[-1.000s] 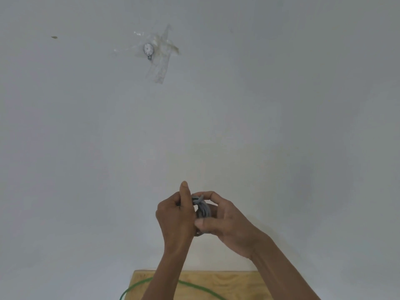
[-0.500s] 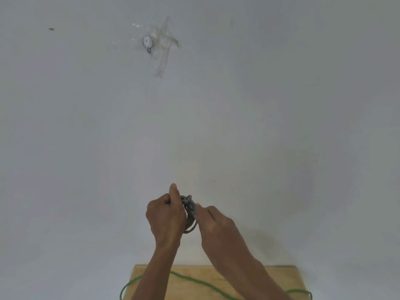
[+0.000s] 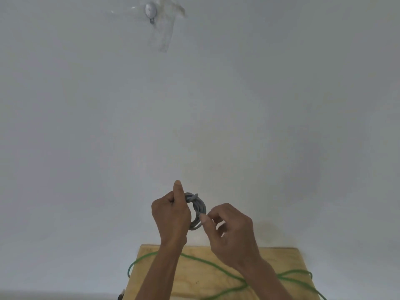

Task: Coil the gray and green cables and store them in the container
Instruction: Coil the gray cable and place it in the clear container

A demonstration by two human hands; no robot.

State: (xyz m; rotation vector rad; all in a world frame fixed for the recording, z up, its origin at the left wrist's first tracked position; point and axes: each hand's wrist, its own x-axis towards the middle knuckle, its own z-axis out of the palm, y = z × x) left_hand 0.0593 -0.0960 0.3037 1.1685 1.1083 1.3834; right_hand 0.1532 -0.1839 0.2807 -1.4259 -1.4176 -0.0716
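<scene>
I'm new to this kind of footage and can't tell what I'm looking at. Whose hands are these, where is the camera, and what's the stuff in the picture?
No machine here: a person wears a wide-angle camera on the head, so you look forward and down at their own two bare hands in front of a pale wall. The left hand holds a small coil of gray cable, thumb pointing up. The right hand pinches the coil's side with its fingertips. Below them lies a wooden board, and a green cable sprawls loosely across it, not coiled. High on the wall is a small metal hook under clear tape. No container shows in this picture.
</scene>
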